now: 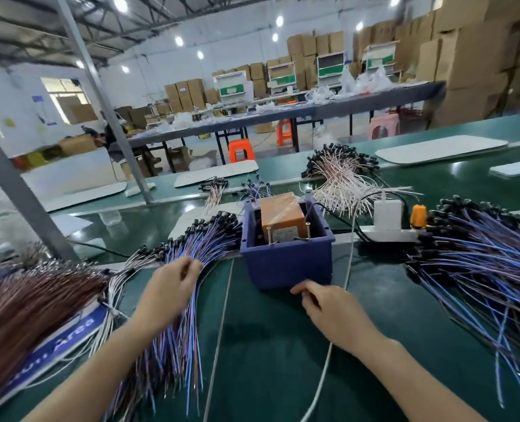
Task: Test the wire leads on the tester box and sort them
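The tester box [283,222] is orange with two brass posts and sits inside a blue plastic bin [286,263] at the middle of the green table. My left hand [168,287] lies on a fanned pile of blue and purple wire leads [188,303] left of the bin, its fingers curled into the strands. My right hand [328,309] hovers in front of the bin with fingers loosely curled; whether it pinches a wire is unclear. A bigger heap of blue leads [478,269] lies to the right.
Brown leads [24,309] cover a blue sign at far left. White and pink leads [344,175] lie behind the bin. A white power strip with an orange cone [395,223] stands right of the bin; its white cable runs toward me. A phone [516,169] rests far right.
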The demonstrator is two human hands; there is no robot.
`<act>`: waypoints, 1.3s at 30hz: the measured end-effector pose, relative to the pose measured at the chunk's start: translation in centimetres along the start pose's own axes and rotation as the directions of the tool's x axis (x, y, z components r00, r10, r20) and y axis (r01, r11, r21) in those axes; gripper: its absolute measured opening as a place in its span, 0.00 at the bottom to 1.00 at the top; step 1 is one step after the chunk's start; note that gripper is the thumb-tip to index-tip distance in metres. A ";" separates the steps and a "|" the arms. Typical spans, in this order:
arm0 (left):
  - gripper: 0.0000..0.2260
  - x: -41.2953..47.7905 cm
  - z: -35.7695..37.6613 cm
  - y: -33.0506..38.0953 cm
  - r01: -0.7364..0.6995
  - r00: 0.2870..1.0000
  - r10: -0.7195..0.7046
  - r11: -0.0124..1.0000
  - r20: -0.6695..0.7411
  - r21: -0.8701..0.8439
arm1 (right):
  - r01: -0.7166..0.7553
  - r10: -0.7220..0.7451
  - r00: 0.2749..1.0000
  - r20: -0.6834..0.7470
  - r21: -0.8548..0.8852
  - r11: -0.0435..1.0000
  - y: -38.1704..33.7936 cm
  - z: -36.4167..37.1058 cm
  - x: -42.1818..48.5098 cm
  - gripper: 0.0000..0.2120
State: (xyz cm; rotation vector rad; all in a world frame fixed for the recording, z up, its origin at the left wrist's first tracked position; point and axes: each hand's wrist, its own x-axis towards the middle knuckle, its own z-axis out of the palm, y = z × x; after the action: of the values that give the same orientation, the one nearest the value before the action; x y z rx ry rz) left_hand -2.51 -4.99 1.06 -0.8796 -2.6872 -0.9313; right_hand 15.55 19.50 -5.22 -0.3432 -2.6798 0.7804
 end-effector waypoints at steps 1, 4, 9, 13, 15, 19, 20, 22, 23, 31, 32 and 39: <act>0.12 1.1 -0.5 -1.3 0.087 0.995 -0.088 0.996 -0.050 -0.015 | -0.002 0.002 1.000 0.007 -0.007 1.000 0.1 0.1 0.1 0.12; 0.15 4.0 -1.4 -5.0 0.309 0.941 -0.305 0.951 -0.145 0.004 | -0.001 0.001 1.000 -0.003 -0.039 0.999 0.0 0.3 0.1 0.12; 0.18 5.7 -0.2 -8.3 0.567 0.823 -0.564 0.823 -0.068 0.047 | -0.023 0.023 1.000 -0.011 -0.032 0.999 0.2 0.4 0.2 0.11; 0.20 6.1 0.8 -8.8 0.633 0.774 -0.633 0.774 0.012 -0.012 | -0.024 0.023 0.999 -0.028 -0.035 0.999 0.3 0.8 0.3 0.11; 0.20 6.3 1.1 -8.9 0.656 0.754 -0.656 0.751 0.023 -0.080 | -0.023 0.022 0.999 -0.033 -0.038 0.999 0.4 0.8 0.4 0.11; 0.08 6.2 1.1 -8.7 0.704 0.682 -0.731 0.652 0.014 -0.281 | -0.022 0.021 0.999 -0.038 -0.024 0.999 0.4 0.9 0.4 0.10; 0.06 6.2 1.0 -8.8 0.707 0.674 -0.738 0.630 0.033 -0.321 | -0.023 0.022 0.999 -0.041 -0.021 1.000 0.4 0.9 0.4 0.10; 0.03 6.2 0.8 -9.1 0.684 0.684 -0.726 0.604 0.073 -0.408 | -0.023 0.023 0.999 -0.045 -0.015 1.000 0.4 0.9 0.5 0.10; 0.03 6.3 0.7 -9.3 0.670 0.685 -0.723 0.581 0.084 -0.462 | -0.024 0.024 0.999 -0.044 -0.013 1.000 0.4 0.9 0.5 0.09; 0.09 6.3 0.5 -9.0 0.543 0.700 -0.699 0.652 -0.143 -0.529 | -0.017 0.017 0.998 -0.060 0.000 1.000 0.2 0.6 0.3 0.09; 0.10 6.3 0.3 -8.5 0.522 0.692 -0.699 0.659 -0.184 -0.541 | -0.019 0.018 0.998 -0.062 -0.002 1.000 0.2 0.6 0.3 0.09; 0.09 5.8 -3.2 -0.7 0.162 0.726 -0.432 0.864 -0.536 -0.477 | -0.004 0.005 0.997 -0.073 0.003 1.000 0.2 0.7 0.2 0.10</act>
State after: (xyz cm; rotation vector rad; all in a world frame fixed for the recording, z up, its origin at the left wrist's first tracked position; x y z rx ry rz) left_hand -7.74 -4.63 5.20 -0.0889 -2.0908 -1.5597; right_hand 15.16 19.38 -5.86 -0.3698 -2.6105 0.7584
